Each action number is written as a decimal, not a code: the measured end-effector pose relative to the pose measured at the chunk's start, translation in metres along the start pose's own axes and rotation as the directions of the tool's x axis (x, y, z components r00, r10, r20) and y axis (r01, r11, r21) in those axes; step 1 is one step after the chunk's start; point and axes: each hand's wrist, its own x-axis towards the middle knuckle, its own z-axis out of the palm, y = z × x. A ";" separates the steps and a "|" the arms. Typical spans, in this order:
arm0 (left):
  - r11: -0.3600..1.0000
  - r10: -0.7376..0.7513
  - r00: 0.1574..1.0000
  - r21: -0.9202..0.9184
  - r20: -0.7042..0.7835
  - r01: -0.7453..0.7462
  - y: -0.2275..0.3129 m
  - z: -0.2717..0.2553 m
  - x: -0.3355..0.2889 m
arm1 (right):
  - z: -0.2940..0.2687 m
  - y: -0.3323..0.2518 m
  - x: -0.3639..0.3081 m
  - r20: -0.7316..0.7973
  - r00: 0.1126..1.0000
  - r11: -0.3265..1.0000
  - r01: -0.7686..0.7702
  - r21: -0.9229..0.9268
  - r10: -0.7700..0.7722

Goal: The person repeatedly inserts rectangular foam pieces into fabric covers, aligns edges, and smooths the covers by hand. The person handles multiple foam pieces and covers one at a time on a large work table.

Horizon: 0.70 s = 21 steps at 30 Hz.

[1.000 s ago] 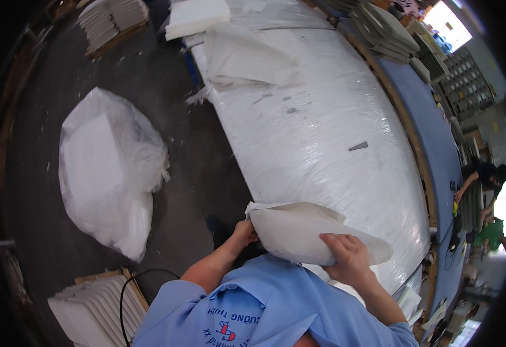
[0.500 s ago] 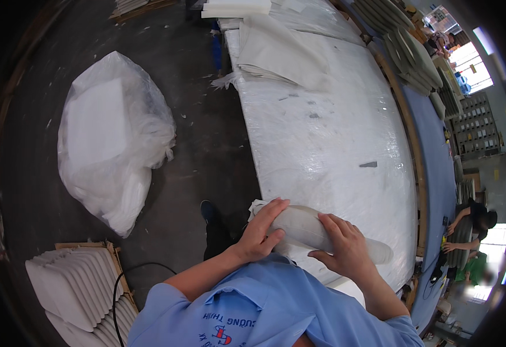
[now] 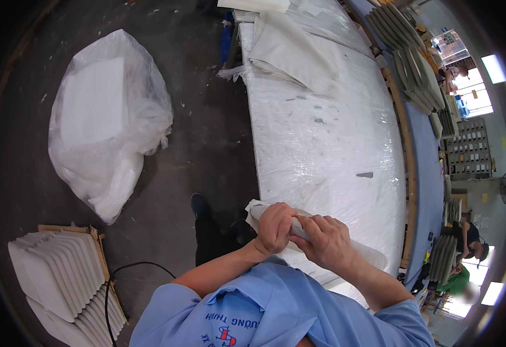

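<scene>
At the near end of the plastic-wrapped table (image 3: 334,153), both hands grip a roll of off-white, cloth-like sheet (image 3: 370,254). My left hand (image 3: 276,227) has its fingers wrapped over the roll close to its loose, ruffled left end. Right beside it, my right hand (image 3: 325,240) is closed round the middle, knuckles up. The roll's right end sticks out past my right forearm and rests by the table surface. Farther up the table lies a stack of similar off-white sheets (image 3: 290,52), its top one folded over at an angle.
A clear plastic bag of white pieces (image 3: 100,110) lies on the dark floor at left. Stacked white cushion-like pads (image 3: 62,272) stand lower left, near a black cable (image 3: 109,289). Beyond a wooden rail (image 3: 406,144), a blue table (image 3: 426,156) holds grey pads; people work at far right.
Both hands have come closer together and closed more tightly round the roll, which looks narrower between them. The whole view has shifted slightly.
</scene>
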 end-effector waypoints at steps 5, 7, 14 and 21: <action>0.955 -0.260 0.965 -0.159 -0.042 0.250 0.000 -0.001 0.004 | 0.008 -0.007 0.009 -0.029 0.999 0.999 -0.013 0.035 0.014; 0.941 -0.292 0.956 -0.184 -0.021 0.284 0.003 -0.003 0.002 | 0.011 -0.008 0.011 -0.033 0.998 0.997 -0.051 0.064 0.053; 0.904 -0.379 0.920 -0.174 0.101 0.391 -0.002 -0.015 0.016 | 0.015 -0.005 0.027 -0.005 0.986 0.978 -0.164 0.132 0.166; 0.938 -0.231 0.947 -0.207 0.224 0.278 0.007 -0.030 -0.011 | 0.007 0.014 0.013 -0.068 0.966 0.935 -0.220 0.277 0.248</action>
